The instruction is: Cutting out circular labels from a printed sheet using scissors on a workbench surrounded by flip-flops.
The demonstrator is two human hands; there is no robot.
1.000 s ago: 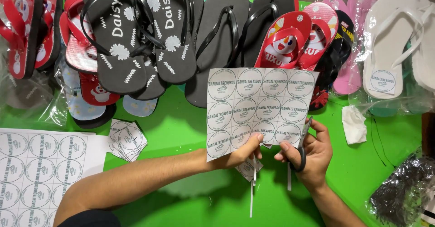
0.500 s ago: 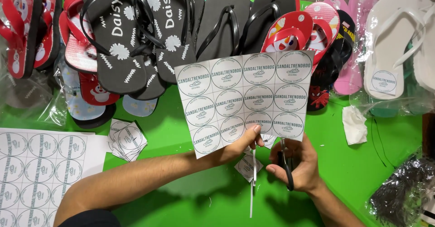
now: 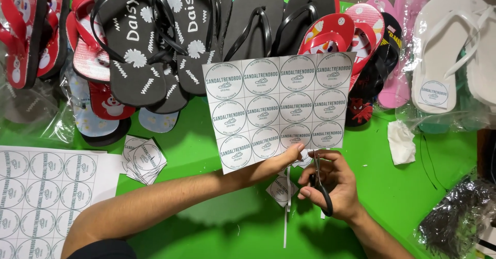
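Pinching label sheet [image 3: 276,106], scissors [image 3: 321,186] upright.

We count one label sheet [image 3: 279,109] held upright, bearing twelve round labels in three rows of four, one pair of scissors [image 3: 321,186], and two hands, left [image 3: 276,161] and right [image 3: 336,186]. On the green desk [image 3: 423,186] we count one further label sheet [image 3: 41,192] at the left edge, one small pile of cut square labels [image 3: 143,158], and one crumpled white scrap [image 3: 401,143]. Among the sandals we count two black ones with white flower print [image 3: 155,37], two plain black ones [image 3: 279,19], and two white ones in clear wrap [image 3: 439,47].
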